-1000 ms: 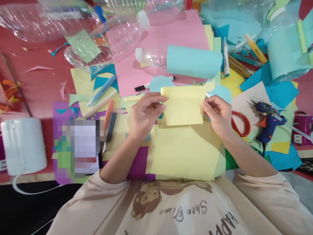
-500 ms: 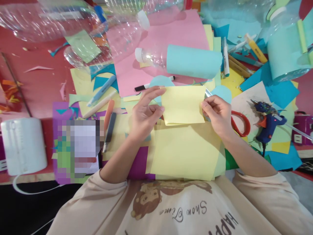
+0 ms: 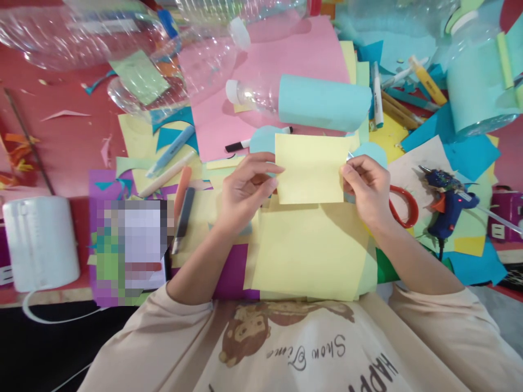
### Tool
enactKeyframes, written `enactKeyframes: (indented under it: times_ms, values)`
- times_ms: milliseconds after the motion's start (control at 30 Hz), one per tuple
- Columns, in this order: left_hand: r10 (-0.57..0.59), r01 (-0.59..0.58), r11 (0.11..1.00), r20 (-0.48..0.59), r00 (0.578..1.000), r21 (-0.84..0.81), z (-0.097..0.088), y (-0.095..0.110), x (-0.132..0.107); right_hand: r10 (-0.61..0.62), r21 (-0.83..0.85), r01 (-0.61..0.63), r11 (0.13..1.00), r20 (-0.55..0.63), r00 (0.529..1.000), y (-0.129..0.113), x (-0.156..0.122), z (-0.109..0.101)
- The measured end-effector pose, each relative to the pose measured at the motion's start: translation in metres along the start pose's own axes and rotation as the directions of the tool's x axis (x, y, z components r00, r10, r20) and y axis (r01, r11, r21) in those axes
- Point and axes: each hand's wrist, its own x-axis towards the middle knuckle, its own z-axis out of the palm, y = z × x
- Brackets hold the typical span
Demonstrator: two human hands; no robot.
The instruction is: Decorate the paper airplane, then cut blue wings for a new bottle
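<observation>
A small yellow paper rectangle (image 3: pixel 309 169) is held up between both hands above a larger yellow sheet (image 3: pixel 310 256) lying on the table. My left hand (image 3: pixel 245 190) pinches its left edge with thumb and fingers. My right hand (image 3: pixel 365 188) pinches its right edge. Behind the paper lies a plastic bottle wrapped in light blue paper (image 3: pixel 322 102) on a pink sheet (image 3: pixel 286 71).
Red-handled scissors (image 3: pixel 402 207) and a blue glue gun (image 3: pixel 447 204) lie to the right. Markers (image 3: pixel 169 149), paper scraps and clear bottles (image 3: pixel 81 32) crowd the back and left. A white roll (image 3: pixel 38 242) stands at the left edge. A blue-wrapped bottle (image 3: pixel 478 87) lies far right.
The yellow rectangle has been lifted slightly and shifted a little to the right and away; its folded lower edge now looks flat. Both hands keep their pinch.
</observation>
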Motion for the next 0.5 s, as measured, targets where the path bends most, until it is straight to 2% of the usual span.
enactKeyframes:
  times_ms: [200, 333, 500]
  values:
    - [-0.012, 0.013, 0.999, -0.019, 1.000, 0.034, 0.0054, 0.0044, 0.0012, -0.009, -0.012, 0.009, 1.000, -0.026, 1.000, 0.0020, -0.0001, 0.0005]
    - [0.032, -0.028, 0.994, -0.040, 0.999, 0.109, 0.0061, 0.0057, 0.0003, -0.022, 0.000, 0.022, 1.000, -0.030, 0.999, -0.0003, -0.0005, 0.0016]
    - [0.014, -0.009, 0.996, -0.046, 0.999, 0.088, 0.0069, 0.0076, -0.0011, -0.013, 0.010, 0.014, 1.000, -0.026, 1.000, -0.0004, -0.0005, 0.0015]
